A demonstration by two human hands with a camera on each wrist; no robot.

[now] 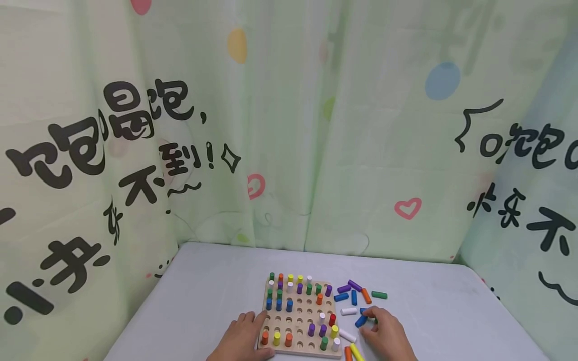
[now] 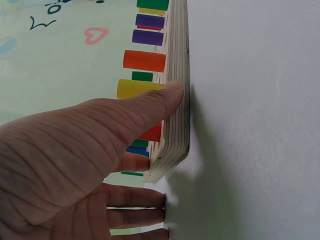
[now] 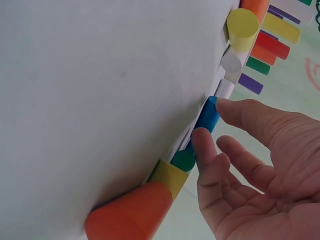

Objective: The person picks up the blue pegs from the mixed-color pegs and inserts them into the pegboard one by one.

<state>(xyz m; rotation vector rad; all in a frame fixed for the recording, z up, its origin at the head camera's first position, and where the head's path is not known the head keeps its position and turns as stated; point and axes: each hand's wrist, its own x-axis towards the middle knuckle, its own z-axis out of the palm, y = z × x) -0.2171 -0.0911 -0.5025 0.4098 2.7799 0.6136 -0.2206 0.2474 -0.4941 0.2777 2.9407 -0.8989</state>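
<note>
A wooden pegboard (image 1: 304, 319) with rows of holes stands on the table, and coloured pegs stick up from some of them. At its near left corner, my left hand (image 1: 241, 337) steadies it. The left thumb (image 2: 172, 90) presses the front edge and the index finger touches the side; the other fingers extend past the corner. To the right of the board, my right hand (image 1: 387, 333) pinches a blue peg (image 3: 206, 116) lying on the table between thumb and index finger. Another blue peg (image 1: 363, 311) shows just behind those fingertips. A green peg (image 3: 183, 161) is partly hidden by the hand.
Loose pegs lie right of the board: purple (image 1: 354, 285), orange (image 1: 367, 296), green (image 1: 379, 295), blue (image 1: 341, 297) and white (image 1: 348, 311). A yellow peg (image 1: 356, 352) and an orange peg (image 1: 348, 354) lie nearer. A printed curtain (image 1: 280, 125) surrounds the white table (image 1: 212, 281).
</note>
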